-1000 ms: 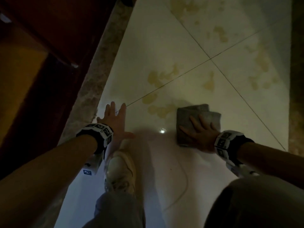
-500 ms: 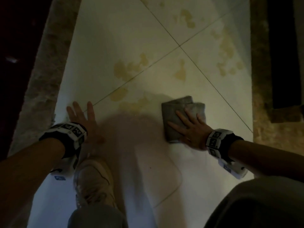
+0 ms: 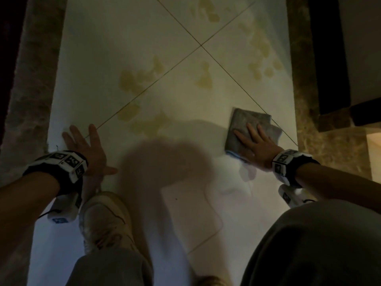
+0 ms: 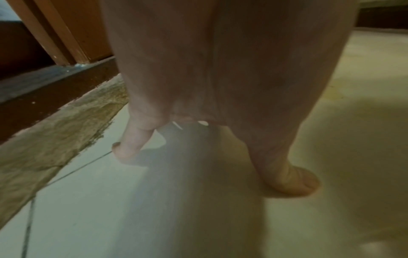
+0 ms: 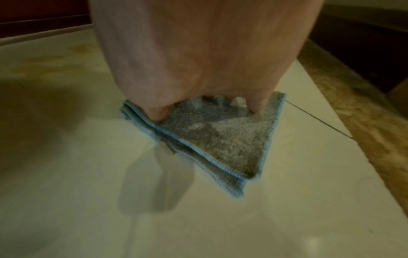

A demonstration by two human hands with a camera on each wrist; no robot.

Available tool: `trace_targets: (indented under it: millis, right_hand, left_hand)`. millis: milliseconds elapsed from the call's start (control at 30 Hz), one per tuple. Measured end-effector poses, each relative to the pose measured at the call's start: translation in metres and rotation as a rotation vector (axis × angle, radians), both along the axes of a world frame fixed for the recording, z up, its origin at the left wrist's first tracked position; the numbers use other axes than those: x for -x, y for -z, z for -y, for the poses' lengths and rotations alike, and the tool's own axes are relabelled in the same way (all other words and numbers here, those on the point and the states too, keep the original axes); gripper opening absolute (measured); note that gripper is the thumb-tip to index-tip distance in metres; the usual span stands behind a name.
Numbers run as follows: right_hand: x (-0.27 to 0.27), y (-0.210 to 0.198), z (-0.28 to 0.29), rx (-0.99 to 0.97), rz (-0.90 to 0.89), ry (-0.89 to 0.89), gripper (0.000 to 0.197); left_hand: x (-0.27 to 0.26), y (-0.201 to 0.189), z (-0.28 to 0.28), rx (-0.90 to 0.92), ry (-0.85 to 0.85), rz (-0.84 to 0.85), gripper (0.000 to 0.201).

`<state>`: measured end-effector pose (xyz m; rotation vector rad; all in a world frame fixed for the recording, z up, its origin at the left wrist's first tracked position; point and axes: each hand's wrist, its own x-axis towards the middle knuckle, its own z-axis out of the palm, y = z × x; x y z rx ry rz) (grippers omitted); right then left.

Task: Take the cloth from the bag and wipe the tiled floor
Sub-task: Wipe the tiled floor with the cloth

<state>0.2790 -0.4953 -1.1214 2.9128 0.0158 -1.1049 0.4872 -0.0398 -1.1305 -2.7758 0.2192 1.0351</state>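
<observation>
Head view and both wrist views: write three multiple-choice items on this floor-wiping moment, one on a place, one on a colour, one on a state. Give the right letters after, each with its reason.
1. Where does the cloth lie?
A. by the left hand
B. under the right hand, near the marbled border on the right
C. on the shoe

2. What colour is the cloth's stitched edge?
A. red
B. yellow
C. light blue

3. How is the left hand placed?
A. spread flat on the tiled floor, holding nothing
C. curled round the cloth
B. raised in the air

Answers: 1 B, since the right hand presses on the grey folded cloth beside the right border. 2 C, since the right wrist view shows a light blue hem. 3 A, since its straight fingers rest on the tiled floor, with no cloth there.
</observation>
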Motion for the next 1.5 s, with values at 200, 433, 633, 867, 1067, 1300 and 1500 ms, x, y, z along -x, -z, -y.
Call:
trace_targets:
  millis: [200, 433, 633, 867, 1067, 1300, 1500]
  right_hand:
    - [0.005, -0.014, 0.006, 0.107, -0.125, 0.069, 0.074]
    - [0.002, -0.011, 0.027, 0.072, 0.047, 0.706, 0.064]
    - [-0.032, -0.017, -0.010, 0.032, 0.037, 0.773, 0.065]
    - [-0.080, -0.012, -0.083, -0.061, 0.000, 0.454, 0.067]
    - [-0.114, -0.026, -0.117, -0.016, -0.066, 0.385, 0.067]
    - [-0.136, -0.028, -0.081, 0.000, -0.045, 0.247, 0.065]
    - [-0.146, -0.010, -0.101, 0.018, 0.071, 0.438, 0.067]
  left_hand:
    - [0.001, -0.001, 0.002, -0.006, -0.011, -0.017, 0.162]
    - [0.004, -0.019, 0.010, 0.006, -0.028, -0.070, 0.159]
    - [-0.001, -0.022, 0.012, -0.003, -0.097, -0.125, 0.158]
    - [-0.003, -0.025, 0.014, -0.037, -0.085, -0.155, 0.156]
    - [-0.005, -0.022, 0.013, -0.052, -0.079, -0.157, 0.158]
    - [-0.003, -0.019, 0.009, -0.017, -0.072, -0.155, 0.155]
    - [-0.004, -0.014, 0.007, -0.022, -0.051, -0.159, 0.155]
